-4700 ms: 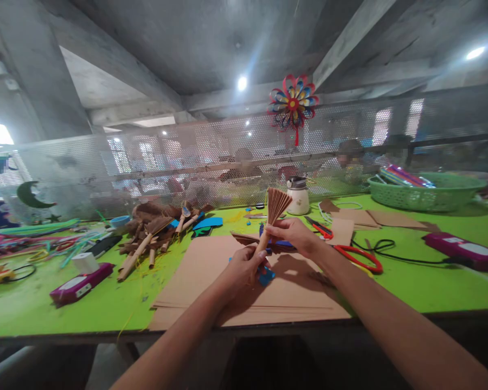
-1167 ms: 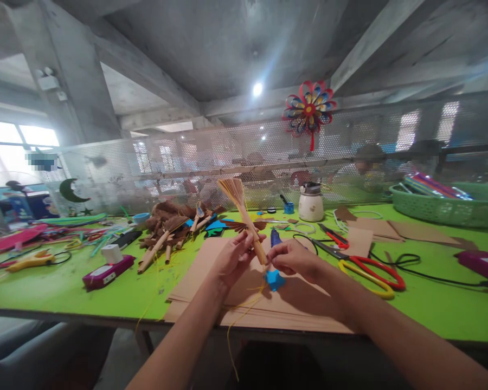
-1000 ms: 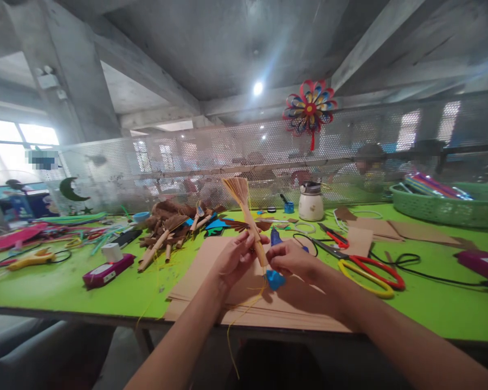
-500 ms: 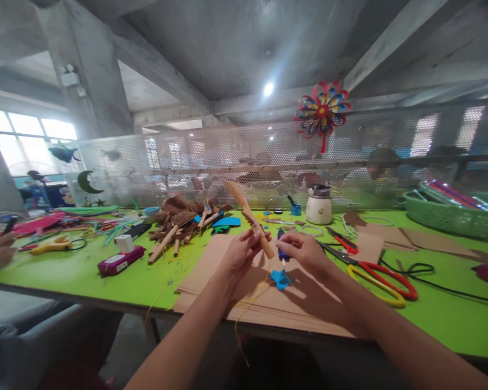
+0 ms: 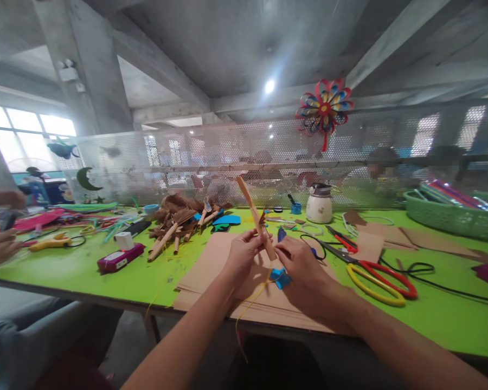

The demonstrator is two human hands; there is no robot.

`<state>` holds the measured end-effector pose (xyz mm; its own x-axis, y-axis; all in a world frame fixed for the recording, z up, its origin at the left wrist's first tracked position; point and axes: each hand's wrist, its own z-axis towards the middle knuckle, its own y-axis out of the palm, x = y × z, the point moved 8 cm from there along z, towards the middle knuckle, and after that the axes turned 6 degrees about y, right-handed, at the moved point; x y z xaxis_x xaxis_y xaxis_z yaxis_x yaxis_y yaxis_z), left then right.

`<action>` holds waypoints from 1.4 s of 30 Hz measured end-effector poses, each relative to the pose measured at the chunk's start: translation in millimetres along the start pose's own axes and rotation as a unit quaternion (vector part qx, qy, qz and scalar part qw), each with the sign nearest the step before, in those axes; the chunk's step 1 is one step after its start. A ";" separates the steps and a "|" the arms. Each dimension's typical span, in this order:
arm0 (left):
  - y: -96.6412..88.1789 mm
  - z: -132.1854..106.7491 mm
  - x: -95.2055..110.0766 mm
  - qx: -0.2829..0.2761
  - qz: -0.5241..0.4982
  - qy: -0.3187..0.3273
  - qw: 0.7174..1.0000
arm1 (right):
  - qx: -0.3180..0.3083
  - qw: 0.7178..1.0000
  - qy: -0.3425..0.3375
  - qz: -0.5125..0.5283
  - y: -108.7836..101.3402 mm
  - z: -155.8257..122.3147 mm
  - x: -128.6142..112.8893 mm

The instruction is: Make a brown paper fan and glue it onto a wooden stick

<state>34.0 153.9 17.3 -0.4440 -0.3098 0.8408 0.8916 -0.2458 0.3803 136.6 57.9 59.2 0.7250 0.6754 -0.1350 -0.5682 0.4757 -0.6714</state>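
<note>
My left hand (image 5: 246, 252) is closed around a rolled brown paper stick (image 5: 250, 203), which tilts up and away to the left and has small ragged flaps near its middle. My right hand (image 5: 299, 257) has its thumb and fingers pinched together close beside the stick's lower end; what they hold, if anything, is hidden. Behind this hand lies a blue tool, perhaps a glue gun (image 5: 281, 234), partly covered. Under the hands a blue star (image 5: 280, 277) rests on stacked brown paper sheets (image 5: 211, 271). A yellow string (image 5: 252, 298) trails from the stick over the table edge.
Scissors with red and yellow handles (image 5: 384, 281) lie at right, beside a black cord. A lidded jar (image 5: 319, 203) and green basket (image 5: 451, 216) stand behind. Left are a brown paper pile (image 5: 179, 216), a purple power strip (image 5: 120, 257) and another person's hand (image 5: 0, 249).
My right hand has let go of the blue tool and moved left to the stick's lower end. The stick stands slightly more upright. A second hand of the neighbouring person shows at left.
</note>
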 end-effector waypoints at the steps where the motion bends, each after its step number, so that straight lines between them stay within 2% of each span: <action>1: 0.8 -0.2 -0.1 -0.004 0.000 0.001 1.000 | 0.001 1.000 -0.006 -0.002 0.1 -1.0 0.0; 4: 2.2 -0.7 -0.1 -0.013 0.011 0.005 1.000 | 0.012 1.000 -0.016 0.008 -0.3 -3.0 0.0; 10: 2.3 -1.6 2.2 -0.017 0.044 0.024 0.999 | 0.004 0.999 0.030 -0.016 12.0 -2.6 10.8; 14: 2.3 -1.4 1.8 -0.016 0.038 0.024 0.999 | 0.013 0.999 0.043 -0.013 8.9 -5.5 12.7; 17: 2.0 -1.3 3.1 -0.010 0.034 0.028 0.999 | 0.013 0.997 0.032 0.062 0.1 -4.1 9.8; 19: -0.1 -1.3 4.3 0.004 0.034 0.031 0.999 | 0.010 0.985 0.074 0.156 -1.8 0.7 18.7; 21: -2.9 -1.2 5.0 0.019 0.042 0.032 0.998 | -0.002 0.943 0.183 0.279 7.3 4.5 40.3; 23: -4.5 -1.0 5.4 0.026 0.054 0.033 0.998 | -0.034 0.860 0.293 0.416 27.4 3.1 60.2; 25: -4.3 -0.3 5.0 0.023 0.061 0.036 0.997 | -0.078 0.769 0.339 0.536 47.0 0.9 66.1; 26: -4.4 0.1 4.7 0.023 0.058 0.038 0.997 | -0.101 0.734 0.348 0.574 54.1 -0.3 65.9; 27: -4.6 0.5 4.0 0.026 0.054 0.038 0.997 | -0.120 0.714 0.354 0.592 58.9 -1.7 65.2; 28: -5.0 0.9 3.1 0.029 0.048 0.037 0.998 | -0.136 0.710 0.359 0.590 61.9 -3.4 63.9; 29: -5.5 1.2 2.1 0.033 0.043 0.034 0.998 | -0.146 0.724 0.359 0.571 62.6 -4.5 62.2; 31: -6.0 1.4 -0.3 0.038 0.033 0.023 0.998 | -0.139 0.794 0.328 0.493 55.9 -3.0 55.5; 33: -5.1 1.1 -1.9 0.035 0.028 0.014 0.999 | -0.109 0.864 0.269 0.411 44.0 0.9 41.7; 34: -4.7 0.8 -2.1 0.033 0.026 0.013 0.999 | -0.095 0.885 0.245 0.385 39.2 2.1 34.3; 38: -4.4 -0.6 -3.0 0.027 0.039 0.015 0.999 | -0.090 0.922 0.194 0.324 34.4 4.0 14.9; 42: -5.7 -1.4 -4.1 0.029 0.064 0.023 0.997 | -0.107 0.958 0.138 0.226 36.8 4.2 11.3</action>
<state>30.6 155.3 11.1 -0.3284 -0.3767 0.8662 0.9444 -0.1478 0.2938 122.2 85.4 36.0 0.5158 0.5962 -0.6152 -0.7771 0.0232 -0.6290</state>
